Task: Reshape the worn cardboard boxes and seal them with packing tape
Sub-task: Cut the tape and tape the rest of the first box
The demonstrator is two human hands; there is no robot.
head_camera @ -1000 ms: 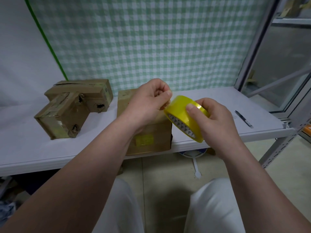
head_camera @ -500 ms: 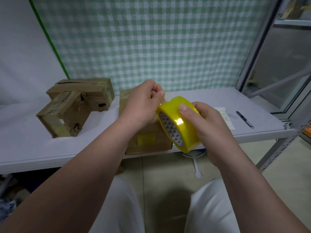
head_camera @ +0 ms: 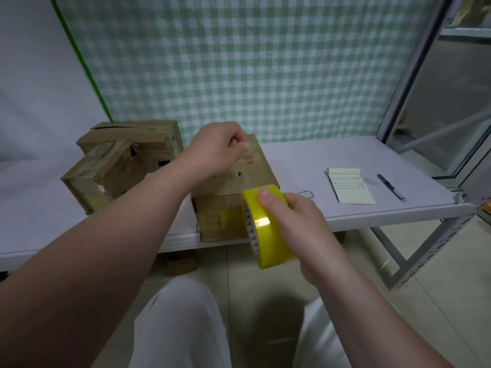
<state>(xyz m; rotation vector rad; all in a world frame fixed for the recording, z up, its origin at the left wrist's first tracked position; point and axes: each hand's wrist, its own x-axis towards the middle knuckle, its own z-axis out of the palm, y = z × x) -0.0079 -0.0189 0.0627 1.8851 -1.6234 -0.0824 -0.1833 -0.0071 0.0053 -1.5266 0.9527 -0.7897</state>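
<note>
L hand (head_camera: 215,150) drew tape end (head_camera: 247,157) back, roll (head_camera: 267,229) in R hand (head_camera: 301,225)

Yellow packing tape roll (head_camera: 267,229), held on edge by the right hand (head_camera: 300,224) in front of the nearest cardboard box (head_camera: 220,221). A clear tape strip (head_camera: 245,171) rises from it to the pinching left hand (head_camera: 212,150). The box is brown, closed and at the shelf board's (head_camera: 345,160) front edge. Left of it are a skewed, tape-patched box (head_camera: 106,176) and a rear box (head_camera: 138,136) just behind.

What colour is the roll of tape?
Bright yellow tape roll, seen best in the head view, held in the right hand.
</note>
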